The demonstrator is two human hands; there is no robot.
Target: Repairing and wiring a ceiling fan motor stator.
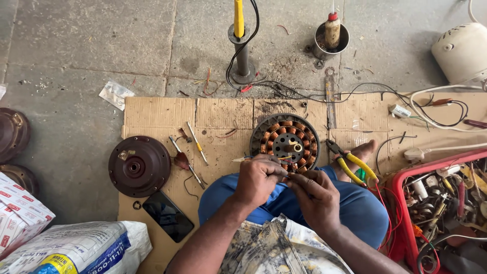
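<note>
Both hands meet just in front of the copper-wound stator [285, 142], which lies on the cardboard [157, 114] by the knees. The left hand [258, 178] and right hand [315, 195] both pinch thin wire leads [290, 173] between closed fingertips; yellow-handled pliers [350, 161] rest just right

I sit on a grey concrete floor [91, 45] w/ a flat cardboard sheet [162, 114] on it. Landmark is the copper-wound stator [285, 142], lying on the cardboard in front of my knees. Left of stator: two screwdrivers [197, 144], then a dark brown round cover [139, 166]; a black phone [168, 215] is below that cover. Right of stator, close: yellow-handled pliers [352, 162]. Beyond stator, on bare floor: a soldering-iron stand [242, 61] and a small tin [331, 40]. Far right: red crate [406, 178].
</note>
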